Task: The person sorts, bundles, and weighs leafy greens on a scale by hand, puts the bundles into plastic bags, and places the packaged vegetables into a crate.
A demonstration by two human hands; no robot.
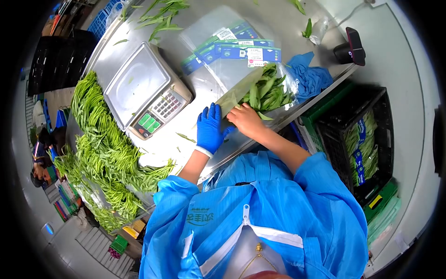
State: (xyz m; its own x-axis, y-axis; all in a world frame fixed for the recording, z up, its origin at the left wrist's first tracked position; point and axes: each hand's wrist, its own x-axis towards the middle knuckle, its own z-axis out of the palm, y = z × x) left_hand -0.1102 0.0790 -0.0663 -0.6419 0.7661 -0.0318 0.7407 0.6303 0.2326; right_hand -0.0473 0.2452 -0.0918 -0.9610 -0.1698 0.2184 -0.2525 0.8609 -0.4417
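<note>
On the near edge of the metal table lies a clear plastic bag [232, 96] with leafy green vegetables [267, 92] in it. My left hand [210, 129], in a blue glove, rests at the bag's left end, its fingers stretched out and the thumb apart. Bare and bent at the fingers, my right hand [246, 121] pinches the bag's near side below the leaves. Its fingertips are partly hidden. Just beyond the bag lie flat printed plastic bags [248, 50] with blue and green bands.
A digital scale [153, 100] stands left of my hands, beside a long heap of leafy greens [102, 149]. A crumpled blue cloth [309, 76] and a black device [350, 49] are at the right. Below the table's right edge, a black crate [385, 135] holds packed greens.
</note>
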